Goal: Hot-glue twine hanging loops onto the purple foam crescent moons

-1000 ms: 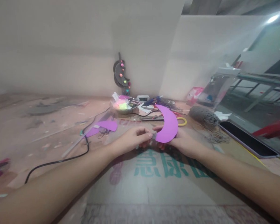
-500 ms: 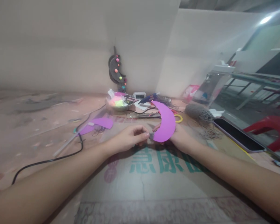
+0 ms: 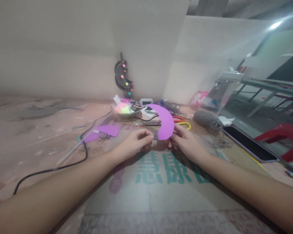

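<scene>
A purple crescent-shaped foam piece (image 3: 165, 123) stands upright between my two hands, above a cardboard sheet with teal print (image 3: 166, 182). My right hand (image 3: 185, 143) grips the crescent's lower right edge, fingers closed on it. My left hand (image 3: 134, 143) is pinched at the crescent's lower tip, where something small and dark sits between the fingertips; I cannot make out what it is.
Purple foam offcuts (image 3: 104, 131) and a black cable (image 3: 63, 164) lie to the left. Behind are a metal bowl of bright pom-poms (image 3: 125, 109), yellow-handled scissors (image 3: 184, 123), a ball of grey twine (image 3: 206, 119), a phone (image 3: 250, 143) and a black crescent decoration (image 3: 122, 76) against the wall.
The crescent has turned and shifted left, its top now curling toward the bowl. My right hand has come round to its right edge. My left hand stays pinched at the tip.
</scene>
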`<state>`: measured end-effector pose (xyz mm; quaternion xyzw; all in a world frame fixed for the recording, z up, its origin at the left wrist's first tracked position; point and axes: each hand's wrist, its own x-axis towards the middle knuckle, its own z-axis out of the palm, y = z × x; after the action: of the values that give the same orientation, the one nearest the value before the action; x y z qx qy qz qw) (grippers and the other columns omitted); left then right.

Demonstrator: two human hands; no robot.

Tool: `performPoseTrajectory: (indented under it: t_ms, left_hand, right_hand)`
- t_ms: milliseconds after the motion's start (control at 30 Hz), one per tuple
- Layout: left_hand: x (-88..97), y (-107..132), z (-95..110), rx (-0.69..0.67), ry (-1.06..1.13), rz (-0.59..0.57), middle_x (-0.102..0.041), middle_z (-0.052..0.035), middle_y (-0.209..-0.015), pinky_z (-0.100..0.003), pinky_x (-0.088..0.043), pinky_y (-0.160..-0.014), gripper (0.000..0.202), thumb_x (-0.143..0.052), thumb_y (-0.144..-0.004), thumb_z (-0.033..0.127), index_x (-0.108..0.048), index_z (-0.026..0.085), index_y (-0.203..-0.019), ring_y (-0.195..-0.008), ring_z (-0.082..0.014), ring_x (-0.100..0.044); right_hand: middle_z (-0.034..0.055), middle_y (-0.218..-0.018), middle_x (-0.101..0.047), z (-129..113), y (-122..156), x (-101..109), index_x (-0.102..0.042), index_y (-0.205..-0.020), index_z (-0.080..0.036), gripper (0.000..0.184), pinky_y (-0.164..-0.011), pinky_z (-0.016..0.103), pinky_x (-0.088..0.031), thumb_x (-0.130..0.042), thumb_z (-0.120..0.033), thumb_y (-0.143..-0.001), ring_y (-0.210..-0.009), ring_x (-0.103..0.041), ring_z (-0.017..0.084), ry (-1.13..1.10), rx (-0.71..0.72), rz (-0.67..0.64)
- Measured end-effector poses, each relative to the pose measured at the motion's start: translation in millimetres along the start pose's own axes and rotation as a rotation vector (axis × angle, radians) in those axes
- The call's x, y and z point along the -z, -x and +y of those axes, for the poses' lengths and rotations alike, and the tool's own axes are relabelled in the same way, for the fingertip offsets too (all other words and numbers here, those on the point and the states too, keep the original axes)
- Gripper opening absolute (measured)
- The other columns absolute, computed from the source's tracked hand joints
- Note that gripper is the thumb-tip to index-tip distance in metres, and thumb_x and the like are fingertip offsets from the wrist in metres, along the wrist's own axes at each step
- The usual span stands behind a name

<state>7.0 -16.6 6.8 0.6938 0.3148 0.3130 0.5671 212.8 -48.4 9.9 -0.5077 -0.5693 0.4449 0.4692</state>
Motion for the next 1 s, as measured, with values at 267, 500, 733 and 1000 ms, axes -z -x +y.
performPoseTrajectory:
  t_ms: [267, 500, 733, 1000]
  left_hand:
    - [-1.4, -0.6, -0.5, -0.001, 0.009, 0.117, -0.049, 0.0044, -0.056, -0.019, -0.033, -0.047, 0.027, -0.058, -0.084, 0.039, -0.051, 0.015, -0.076, -0.049, -0.0072, -0.043]
    - [-1.9, -1.7, -11.8, -0.02, -0.072, 0.03, -0.058, 0.0003, -0.067, -0.021, -0.041, -0.054, 0.031, -0.057, -0.085, 0.044, -0.06, 0.014, -0.084, -0.058, -0.0101, -0.052]
    - [-0.3, -1.5, -9.8, -0.038, -0.155, 0.134, -0.054, 0.0016, -0.061, -0.021, -0.036, -0.052, 0.029, -0.055, -0.086, 0.041, -0.057, 0.014, -0.074, -0.055, -0.0092, -0.047]
    - [-0.2, -4.2, -2.9, 0.018, 0.015, 0.243, -0.048, 0.0036, -0.055, -0.019, -0.034, -0.048, 0.025, -0.056, -0.085, 0.037, -0.053, 0.014, -0.074, -0.05, -0.008, -0.043]
  right_hand:
    - [-0.0008, -0.067, -0.055, 0.6, -3.2, 8.3, -0.057, -0.076, -0.018, 0.033, -0.047, 0.023, -0.038, -0.055, -0.049, -0.084, -0.051, -0.046, 0.009, 0.019, 0.051, 0.033]
    - [-0.0053, -0.053, -0.045, -11.9, 4.5, 0.3, -0.052, -0.068, -0.018, 0.037, -0.044, 0.022, -0.032, -0.061, -0.053, -0.077, -0.047, -0.04, 0.008, 0.206, 0.035, 0.037]
    - [-0.0049, -0.058, -0.048, -5.4, -0.5, 1.3, -0.057, -0.075, -0.017, 0.026, -0.047, 0.023, -0.033, -0.062, -0.043, -0.074, -0.051, -0.041, 0.009, 0.236, 0.02, -0.06]
    - [-0.0024, -0.063, -0.055, 1.6, 3.9, 1.1, -0.052, -0.072, -0.019, 0.027, -0.052, 0.024, -0.039, -0.054, -0.042, -0.085, -0.056, -0.051, 0.011, 0.28, 0.104, -0.127]
